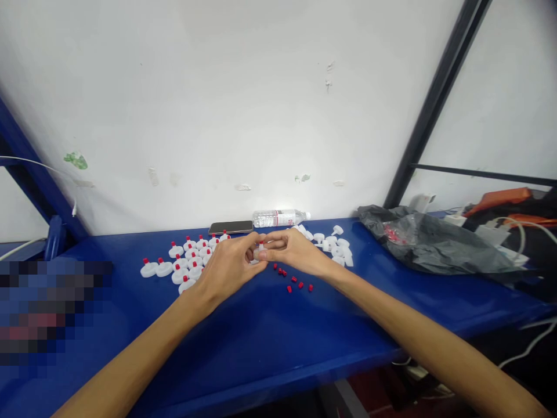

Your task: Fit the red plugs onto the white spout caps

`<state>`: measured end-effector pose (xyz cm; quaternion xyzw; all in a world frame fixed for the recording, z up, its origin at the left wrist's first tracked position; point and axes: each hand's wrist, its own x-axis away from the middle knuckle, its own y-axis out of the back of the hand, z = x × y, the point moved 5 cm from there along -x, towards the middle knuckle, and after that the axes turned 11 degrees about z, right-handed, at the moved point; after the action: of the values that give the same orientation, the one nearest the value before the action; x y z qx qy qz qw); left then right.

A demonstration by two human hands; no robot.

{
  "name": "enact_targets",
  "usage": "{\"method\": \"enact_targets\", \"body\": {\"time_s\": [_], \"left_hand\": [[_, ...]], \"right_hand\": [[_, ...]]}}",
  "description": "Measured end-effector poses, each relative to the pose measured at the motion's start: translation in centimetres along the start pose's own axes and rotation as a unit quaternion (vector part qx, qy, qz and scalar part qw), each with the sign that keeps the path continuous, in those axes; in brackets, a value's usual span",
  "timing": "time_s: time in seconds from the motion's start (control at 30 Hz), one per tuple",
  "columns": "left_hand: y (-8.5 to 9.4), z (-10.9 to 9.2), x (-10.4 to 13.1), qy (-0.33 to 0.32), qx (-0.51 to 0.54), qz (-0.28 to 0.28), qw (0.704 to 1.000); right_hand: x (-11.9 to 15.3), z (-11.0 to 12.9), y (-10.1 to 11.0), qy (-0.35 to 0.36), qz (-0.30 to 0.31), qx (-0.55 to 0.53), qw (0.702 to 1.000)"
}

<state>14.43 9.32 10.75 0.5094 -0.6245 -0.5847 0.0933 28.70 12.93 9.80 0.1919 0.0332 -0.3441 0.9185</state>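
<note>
Both hands meet over the middle of the blue table [261, 342]. A white plastic nozzle lid [261, 248] is pinched between them, largely covered by fingers, with a bit of red at its tip. My left hand [230, 261] is closed on it from the left, and my right hand [296, 251] grips it from the right. Left of the hands stand several white lids with red caps [180, 262]. Several loose red caps [294, 279] lie just below my right hand. Behind that hand is a pile of white lids without red caps [337, 251].
A dark phone [230, 227] and a clear plastic bottle [276, 218] lie along the wall. On the right is a grey plastic bag [435, 247] with red pieces in a clear bag [398, 232]. Cables and an orange item [500, 200] crowd the far right.
</note>
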Motion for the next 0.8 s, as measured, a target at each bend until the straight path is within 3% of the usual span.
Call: {"method": "enact_targets", "body": {"time_s": [0.27,0.57,0.7,0.8], "left_hand": [[0.1,-0.4,-0.1,0.018,0.053,0.002,0.998],[-0.1,-0.1,0.0,0.01,-0.013,0.01,1.0],[-0.3,0.1,0.2,0.035,-0.105,0.025,0.994],[-0.2,0.2,0.2,0.063,-0.123,0.013,0.99]], "right_hand": [[-0.1,-0.5,0.0,-0.003,-0.015,-0.022,1.0],[-0.1,0.0,0.1,0.014,-0.019,0.0,1.0],[0.0,0.1,1.7,0.016,-0.075,0.124,0.989],[0.2,-0.4,3.7,-0.026,-0.133,0.298,0.945]]}}
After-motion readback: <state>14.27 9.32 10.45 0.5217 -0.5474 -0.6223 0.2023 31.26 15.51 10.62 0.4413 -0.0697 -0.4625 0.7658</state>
